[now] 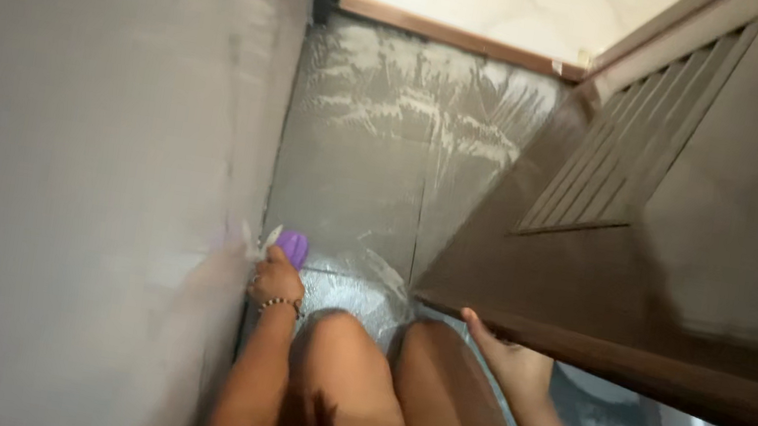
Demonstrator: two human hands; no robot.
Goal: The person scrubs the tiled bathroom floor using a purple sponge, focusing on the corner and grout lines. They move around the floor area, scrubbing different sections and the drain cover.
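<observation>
Left hand (pixel 277 280): fingers closed round a purple scrub brush (pixel 293 247), pressed low where the grey wall (pixel 75 168) meets the floor (pixel 375 172). Floor: soapy streaks all over, seemingly scrubbed, unrinsed. Right hand (pixel 508 358): fingers curled under the brown door (pixel 695 240) edge.

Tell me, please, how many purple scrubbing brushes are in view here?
1: a purple plastic scrubbing brush in the left hand, low against the grey wall beside the wet soapy floor. Others may be hidden behind the brown louvred door.
</observation>
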